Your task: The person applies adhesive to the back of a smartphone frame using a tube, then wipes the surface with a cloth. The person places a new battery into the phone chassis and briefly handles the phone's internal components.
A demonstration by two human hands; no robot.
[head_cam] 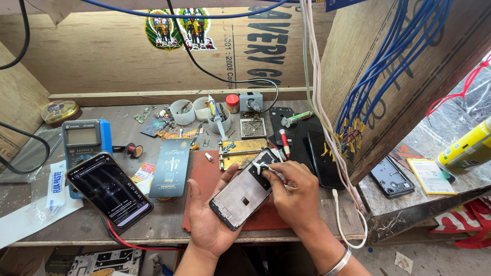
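- You sit at a worn grey wooden bench (92,225) in a small nook.
- The back wall (117,56) is a brown plywood board with printed pictures on it.
- A slanted plywood side wall (358,61) stands at your right, with blue wires (394,56) running down it.
- A lower shelf (409,204) sits past that wall, in brighter light.
- The floor (434,260) below is grey and dusty, with a scrap of paper on it.

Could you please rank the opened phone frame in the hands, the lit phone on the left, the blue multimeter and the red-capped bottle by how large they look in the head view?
1. Lit phone and opened phone frame: alike, so unranked.
2. Blue multimeter, partly hidden by the lit phone.
3. Red-capped bottle, smallest, though farthest back.
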